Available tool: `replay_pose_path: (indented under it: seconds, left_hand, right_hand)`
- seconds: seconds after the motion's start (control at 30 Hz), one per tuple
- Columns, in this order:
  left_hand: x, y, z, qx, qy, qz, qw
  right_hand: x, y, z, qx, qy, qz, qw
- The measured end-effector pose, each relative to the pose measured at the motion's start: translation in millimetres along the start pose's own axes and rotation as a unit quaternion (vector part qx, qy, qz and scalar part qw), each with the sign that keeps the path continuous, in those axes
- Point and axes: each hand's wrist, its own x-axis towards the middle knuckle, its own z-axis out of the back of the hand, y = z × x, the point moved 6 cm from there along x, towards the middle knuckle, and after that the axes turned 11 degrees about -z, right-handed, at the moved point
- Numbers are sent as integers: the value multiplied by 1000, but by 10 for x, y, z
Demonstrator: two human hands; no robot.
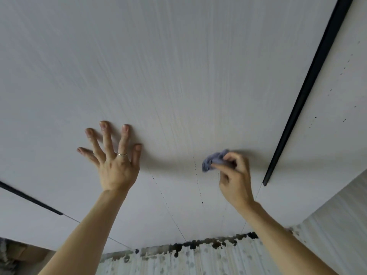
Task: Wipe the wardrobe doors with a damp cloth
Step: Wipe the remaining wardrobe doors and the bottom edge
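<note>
A pale grey wardrobe door (pixel 178 76) with fine vertical grain fills most of the view. My left hand (pixel 113 157) lies flat against it with the fingers spread, a ring on one finger. To the right, my right hand (pixel 234 175) grips a small crumpled blue-grey cloth (pixel 213 159) and holds it against the door. A line of small dark specks (pixel 198 185) runs down the door just below the cloth.
A black handle strip (pixel 309 86) runs diagonally along the door's right edge, another (pixel 29 199) at lower left. Dark spots dot the neighbouring door (pixel 337 96). Along the bottom, dark mould-like blotches (pixel 208 243) line a pale ribbed surface.
</note>
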Motion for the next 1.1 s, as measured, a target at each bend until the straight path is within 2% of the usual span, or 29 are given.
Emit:
replay_pose_path:
  seconds: [0.07, 0.1, 0.23, 0.33, 0.4, 0.47, 0.53, 0.6, 0.67, 0.77, 0.83, 0.9, 1.0, 1.1]
  left_hand:
    - [-49, -5, -69, -10, -7, 8, 1000]
    - [-87, -24, -111, -17, -9, 9, 1000]
    - [-600, -9, -344, -47, 36, 8, 998]
    - [-1004, 92, -519, -49, 66, 0, 997]
    - [-1119, 154, -619, -53, 58, -15, 997]
    - [-1160, 193, -708, -41, 33, -33, 998]
    - [-1200, 218, -778, -32, 6, -46, 998]
    - [-1168, 199, -807, -24, -12, -53, 998]
    - [-1180, 212, -818, -11, -32, -61, 998]
    - [-1168, 208, -851, 16, -73, -84, 994]
    - [-1187, 233, -890, 20, -89, -83, 992]
    - [-1192, 232, -916, 14, -96, -87, 991]
    - [-1217, 277, -918, 17, -100, -86, 991]
    - [-1248, 311, -899, 6, -105, -99, 990]
  right_hand:
    - [-208, 36, -177, 2, 44, -18, 999]
    - [-198, 129, -200, 14, 39, -14, 999]
    - [159, 710, -80, 59, -64, 61, 994]
    - [254, 744, -141, 36, -115, 92, 988]
    - [-31, 581, -356, -9, -81, 138, 987]
    - [-425, 392, -632, -52, 12, 183, 982]
    - [-672, 189, -855, -82, 77, 180, 977]
    - [-617, 174, -912, -65, 90, 140, 984]
    - [-458, 433, -879, -39, 50, 143, 988]
    - [-141, 925, -669, -6, -82, 169, 982]
    - [-135, 1030, -740, -10, -112, 195, 974]
    - [-348, 868, -942, -42, -73, 221, 972]
    - [-799, 633, -1271, -87, 27, 249, 964]
    - [-790, 698, -1301, -66, 29, 222, 972]
